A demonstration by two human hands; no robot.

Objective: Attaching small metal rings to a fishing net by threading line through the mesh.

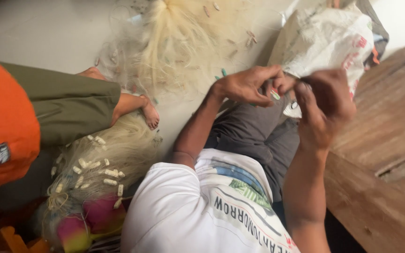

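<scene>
A small green and white net-mending piece is pinched between the fingers of the left hand, closed around it above the lap, just left of the blurred right hand. The right hand is curled, but whether anything is gripped in it cannot be told. Fine pale monofilament fishing net is heaped on the far floor, and more of it, strung with small white floats, lies near left beside a second person's bare foot. A woven white plastic sack sits far right by the brown wooden boards. Loose strands could be snagged by that foot, and the pinched piece might be dropped into the heap.
</scene>
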